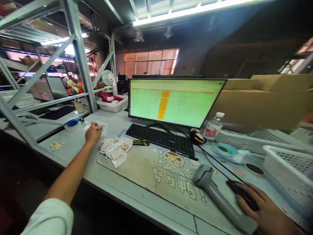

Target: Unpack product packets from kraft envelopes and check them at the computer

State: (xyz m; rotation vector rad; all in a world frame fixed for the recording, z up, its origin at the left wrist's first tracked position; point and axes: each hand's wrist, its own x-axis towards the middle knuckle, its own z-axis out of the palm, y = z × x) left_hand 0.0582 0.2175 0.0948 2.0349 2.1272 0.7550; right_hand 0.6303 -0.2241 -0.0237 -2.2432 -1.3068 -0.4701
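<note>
Right hand — fingers closed over a black mouse, barcode scanner beside it — left hand pinching a paper slip.

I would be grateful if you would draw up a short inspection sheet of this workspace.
Surface: pale desk, with a worn printed desk mat.
Job's things: paper slip, plastic packets, black computer mouse.
Clutter: barcode scanner, utility knife, water bottle, blue tape roll, mesh basket.
Hands: left hand at the slip; right hand on the mouse.
Cables: black cable beside the scanner.
Surroundings: metal shelving, cardboard boxes, another person behind the shelving.
</note>
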